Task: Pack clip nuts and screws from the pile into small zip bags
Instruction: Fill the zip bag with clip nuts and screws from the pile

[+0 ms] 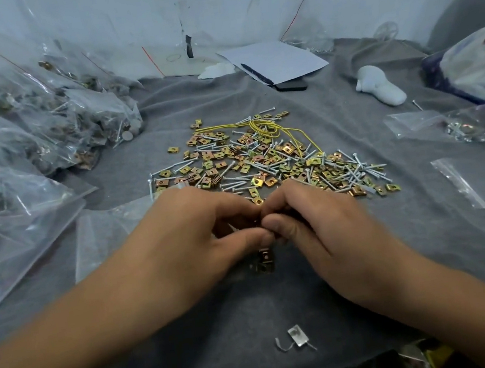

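Note:
A pile of brass clip nuts and silver screws (263, 162) is spread over the grey cloth (370, 259) in the middle. Just in front of it my left hand (198, 230) and my right hand (318, 223) meet fingertip to fingertip. Both pinch the top of a small clear zip bag (265, 258). The bag hangs below the thumbs with a few clip nuts in it. Its mouth is hidden by my fingers.
Many filled bags (24, 127) are heaped at the left. Empty zip bags lie at my left (107, 231) and right (465, 180), and one filled bag (461, 128) at the right. Yellow rubber bands (267, 127) top the pile. A paper sheet (277, 60) lies behind and a small metal plate (296, 335) in front.

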`<state>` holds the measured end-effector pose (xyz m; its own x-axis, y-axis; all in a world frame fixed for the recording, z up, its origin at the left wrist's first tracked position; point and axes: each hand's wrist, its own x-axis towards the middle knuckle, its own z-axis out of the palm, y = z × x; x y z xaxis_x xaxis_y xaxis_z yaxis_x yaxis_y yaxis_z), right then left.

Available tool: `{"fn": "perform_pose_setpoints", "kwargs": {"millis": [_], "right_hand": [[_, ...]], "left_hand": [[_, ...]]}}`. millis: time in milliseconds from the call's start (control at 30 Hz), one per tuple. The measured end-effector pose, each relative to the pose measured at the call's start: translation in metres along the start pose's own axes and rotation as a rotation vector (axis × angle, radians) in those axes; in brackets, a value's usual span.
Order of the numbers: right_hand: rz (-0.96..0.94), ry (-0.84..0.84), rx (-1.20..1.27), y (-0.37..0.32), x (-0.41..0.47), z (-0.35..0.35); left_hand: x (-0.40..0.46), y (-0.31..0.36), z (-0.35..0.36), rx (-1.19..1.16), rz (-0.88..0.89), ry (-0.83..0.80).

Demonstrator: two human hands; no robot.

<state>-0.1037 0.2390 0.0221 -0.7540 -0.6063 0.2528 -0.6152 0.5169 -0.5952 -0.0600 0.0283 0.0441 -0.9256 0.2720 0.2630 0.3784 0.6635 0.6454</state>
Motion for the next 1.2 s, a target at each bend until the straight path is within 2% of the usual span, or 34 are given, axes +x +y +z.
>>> {"fn": "perform_pose_setpoints", "kwargs": {"millis": [267, 533, 733, 833, 967, 1200], "right_hand": [[0.051, 0.049, 0.143, -0.002, -0.001, 0.007], [0.025, 0.051, 0.059, -0.001, -0.004, 0.009], [0.028, 0.014, 0.021, 0.000, -0.003, 0.007], [-0.013, -0.087, -0.031, 0.000, -0.001, 0.001], [-0.077, -0.189, 0.063, 0.001, 0.000, -0.011], [-0.127, -0.167, 0.102, 0.002, 0.000, -0.012]], "left_hand": [[-0.001, 0.004, 0.005, 0.155, 0.054, 0.063], [-0.003, 0.010, 0.005, 0.332, 0.141, 0.018], [-0.003, 0.009, 0.004, 0.333, 0.148, 0.054], [-0.004, 0.007, 0.004, 0.343, 0.174, 0.056], [-0.004, 0.010, 0.002, 0.359, 0.251, 0.034], [-0.003, 0.011, 0.004, 0.236, 0.277, 0.039]]}}
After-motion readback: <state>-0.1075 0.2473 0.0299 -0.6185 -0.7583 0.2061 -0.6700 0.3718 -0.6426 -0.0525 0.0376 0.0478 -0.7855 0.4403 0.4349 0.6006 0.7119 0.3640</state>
